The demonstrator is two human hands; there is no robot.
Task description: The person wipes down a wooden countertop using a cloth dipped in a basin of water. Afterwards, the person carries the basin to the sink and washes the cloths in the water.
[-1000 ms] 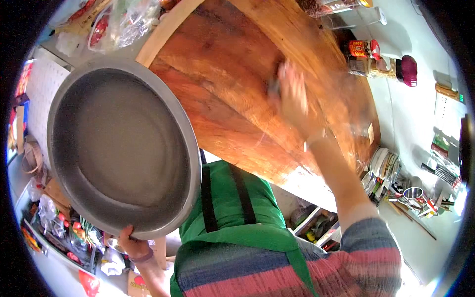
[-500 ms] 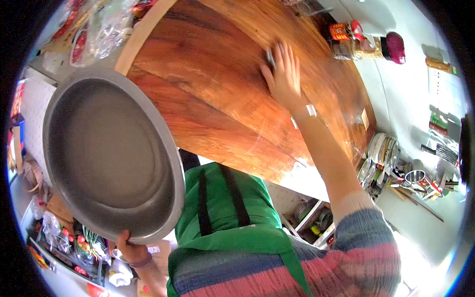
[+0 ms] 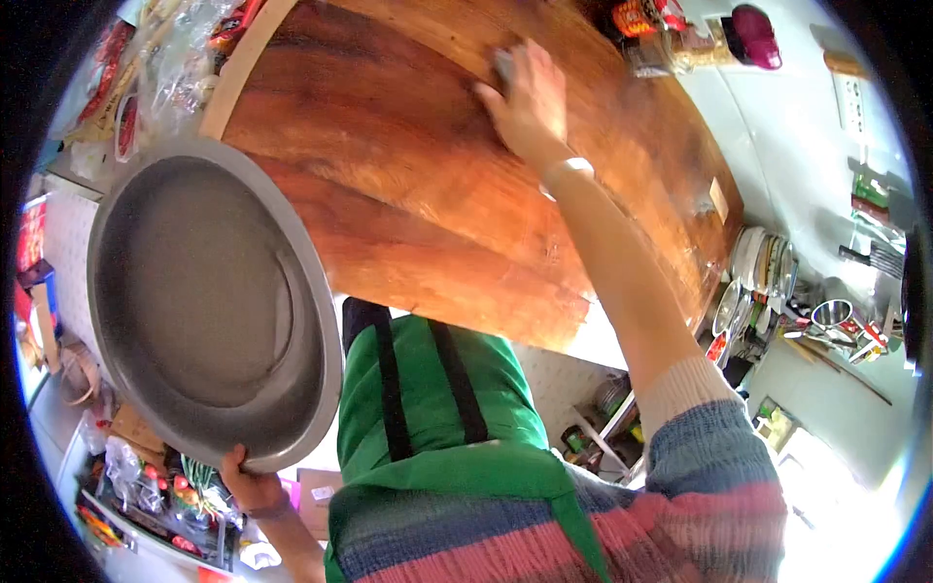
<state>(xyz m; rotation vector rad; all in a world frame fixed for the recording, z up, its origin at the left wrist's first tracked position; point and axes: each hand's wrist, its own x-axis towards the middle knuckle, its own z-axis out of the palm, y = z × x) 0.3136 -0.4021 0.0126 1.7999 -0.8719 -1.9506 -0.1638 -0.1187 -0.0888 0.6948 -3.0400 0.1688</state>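
Note:
A large grey round basin (image 3: 209, 282) is tilted beside the wooden board, its hollow side facing me. My left hand (image 3: 251, 486) grips its lower rim, with fingers wrapped over the edge. On the reddish-brown wooden surface (image 3: 389, 165) lies my right hand (image 3: 535, 97), near the far side, pressing down a small greyish thing (image 3: 503, 64) that shows beside the fingers and is too hidden to name. A white band circles the right wrist.
Jars (image 3: 671, 51) stand at the board's far right edge. Stacked plates (image 3: 760, 260) and utensils (image 3: 836, 316) are at the right. Plastic bags (image 3: 175, 83) lie at the upper left, and a drawer of packets (image 3: 160, 505) at the lower left.
My right hand has slid over the wood, first seen blurred, and is now further up and left in view. The basin and the surroundings have shifted leftward; my left hand keeps its grip.

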